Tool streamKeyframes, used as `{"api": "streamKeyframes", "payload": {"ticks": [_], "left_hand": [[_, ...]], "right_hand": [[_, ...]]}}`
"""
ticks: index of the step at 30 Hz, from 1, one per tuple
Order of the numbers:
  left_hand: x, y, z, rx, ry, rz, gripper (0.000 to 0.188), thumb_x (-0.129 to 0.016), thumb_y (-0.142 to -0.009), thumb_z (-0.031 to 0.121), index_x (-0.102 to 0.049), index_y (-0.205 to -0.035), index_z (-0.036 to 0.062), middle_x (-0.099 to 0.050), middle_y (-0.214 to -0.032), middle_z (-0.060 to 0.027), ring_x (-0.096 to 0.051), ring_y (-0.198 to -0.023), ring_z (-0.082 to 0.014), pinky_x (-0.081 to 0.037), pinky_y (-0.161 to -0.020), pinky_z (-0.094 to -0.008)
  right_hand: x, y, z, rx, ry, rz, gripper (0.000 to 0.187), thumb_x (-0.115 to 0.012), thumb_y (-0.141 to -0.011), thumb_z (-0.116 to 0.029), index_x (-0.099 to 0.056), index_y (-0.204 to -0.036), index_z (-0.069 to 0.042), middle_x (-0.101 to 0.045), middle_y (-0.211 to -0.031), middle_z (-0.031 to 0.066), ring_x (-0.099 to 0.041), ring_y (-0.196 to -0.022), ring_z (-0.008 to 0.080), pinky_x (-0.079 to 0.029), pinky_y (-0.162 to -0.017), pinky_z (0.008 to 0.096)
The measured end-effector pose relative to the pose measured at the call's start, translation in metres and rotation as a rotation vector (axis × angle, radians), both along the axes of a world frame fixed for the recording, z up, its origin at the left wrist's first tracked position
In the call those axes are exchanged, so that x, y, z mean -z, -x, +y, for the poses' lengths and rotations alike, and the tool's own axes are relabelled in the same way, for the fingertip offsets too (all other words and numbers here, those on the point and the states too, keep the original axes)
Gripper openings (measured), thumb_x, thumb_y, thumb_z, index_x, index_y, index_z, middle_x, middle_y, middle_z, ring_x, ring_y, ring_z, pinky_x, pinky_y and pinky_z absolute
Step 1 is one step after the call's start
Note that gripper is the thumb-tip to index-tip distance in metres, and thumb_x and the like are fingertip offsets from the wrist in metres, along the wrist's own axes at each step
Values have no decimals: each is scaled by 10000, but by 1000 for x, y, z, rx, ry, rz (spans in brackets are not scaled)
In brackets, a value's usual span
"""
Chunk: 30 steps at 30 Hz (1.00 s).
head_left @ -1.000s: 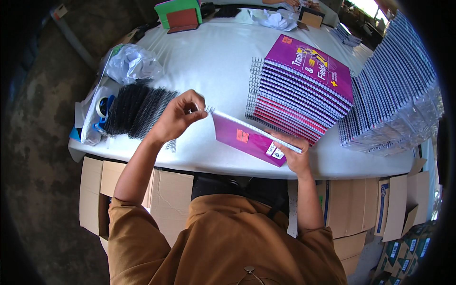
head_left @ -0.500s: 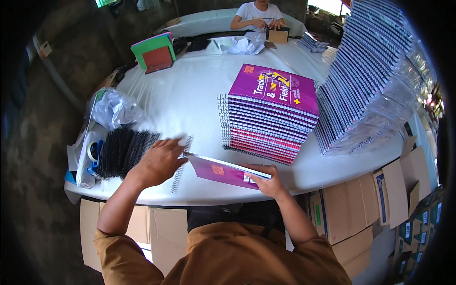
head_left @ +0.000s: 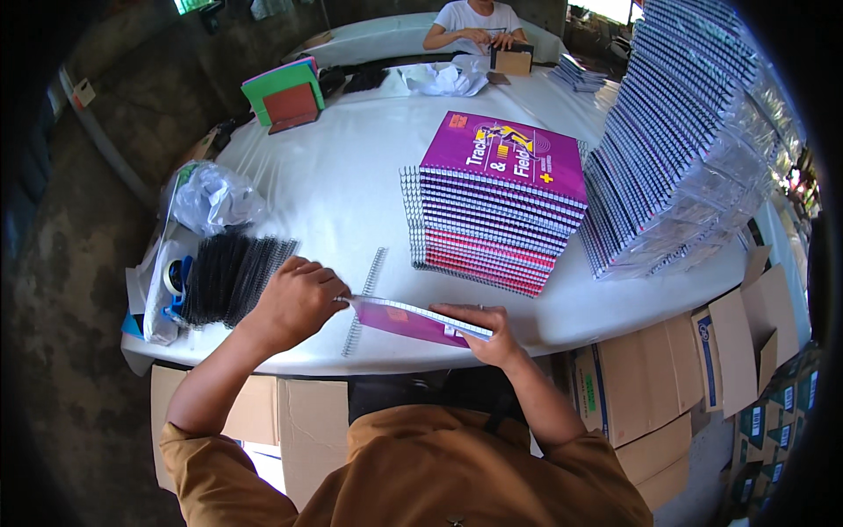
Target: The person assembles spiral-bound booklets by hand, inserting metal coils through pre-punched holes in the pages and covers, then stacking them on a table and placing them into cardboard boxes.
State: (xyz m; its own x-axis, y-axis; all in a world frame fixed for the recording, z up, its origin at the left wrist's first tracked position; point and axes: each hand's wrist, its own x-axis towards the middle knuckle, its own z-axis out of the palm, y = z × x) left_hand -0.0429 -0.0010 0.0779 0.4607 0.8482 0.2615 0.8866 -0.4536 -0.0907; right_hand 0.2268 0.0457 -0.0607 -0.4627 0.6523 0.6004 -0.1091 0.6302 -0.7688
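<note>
A purple-covered notebook [head_left: 406,323] is held tilted above the table's near edge, its white bound edge turned up. My right hand [head_left: 488,334] grips its right end, fingers over the top edge and thumb below. At the notebook's left end my left hand [head_left: 303,303] is closed, fingertips pinched by the corner of the bound edge; what sits between them is too small to make out. Beneath, a loose spiral binding coil [head_left: 375,270] lies on the white table, partly hidden behind the notebook. Left of my left hand is a row of black spiral coils [head_left: 230,277].
A stack of purple spiral notebooks [head_left: 505,167] stands ahead, beside a taller leaning stack [head_left: 676,140]. At left are a plastic bag [head_left: 215,198] and a tape dispenser [head_left: 176,285]. Cardboard boxes [head_left: 641,378] sit below the table. Another person [head_left: 479,31] works across it.
My left hand has gone from fingers spread over the notebook's left end to a closed pinch there. The notebook has tipped flatter, and the loose coil shows more to the right.
</note>
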Motion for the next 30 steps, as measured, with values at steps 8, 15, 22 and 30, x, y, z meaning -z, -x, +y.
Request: {"api": "streamKeyframes", "payload": {"ticks": [8, 15, 22, 30], "left_hand": [[60, -6, -9, -179, -366, -77, 878, -697, -671, 515, -341, -1302, 18, -254, -1389, -256, -210, -1312, -415, -163, -1046, -531], [33, 3, -17, -123, -235, -172, 452, -781, -654, 188, -570, -1039, 83, -588, -997, -73, -537, -1019, -258, -342, -939, -387], [9, 22, -10, -11, 175, -426, 126, -672, -781, 103, -636, -866, 17, -606, -840, -102, -598, -767, -262, -481, -675, -348], [-7, 21, -5, -27, 334, -353, 134, -610, -841, 123, -636, -896, 3, -596, -865, -111, -593, -766, -267, -474, -670, -348]], "right_hand": [[-3, 3, -14, 42, -60, 11, 348, -566, -766, 84, -620, -1097, -7, -653, -1044, 141, -647, -947, 256, -506, -823, 300], [0, -1, -18, 97, 20, -32, 328, -587, -756, 72, -649, -1059, -37, -672, -985, 128, -666, -876, 237, -519, -743, 295], [-5, 9, -18, 4, 212, 40, 256, -603, -821, 4, -645, -1072, -18, -688, -928, 76, -582, -663, 82, -482, -633, 225], [-4, 7, -15, -15, 232, 53, 254, -602, -839, -16, -640, -1090, -25, -691, -914, 68, -577, -695, 65, -481, -653, 219]]}}
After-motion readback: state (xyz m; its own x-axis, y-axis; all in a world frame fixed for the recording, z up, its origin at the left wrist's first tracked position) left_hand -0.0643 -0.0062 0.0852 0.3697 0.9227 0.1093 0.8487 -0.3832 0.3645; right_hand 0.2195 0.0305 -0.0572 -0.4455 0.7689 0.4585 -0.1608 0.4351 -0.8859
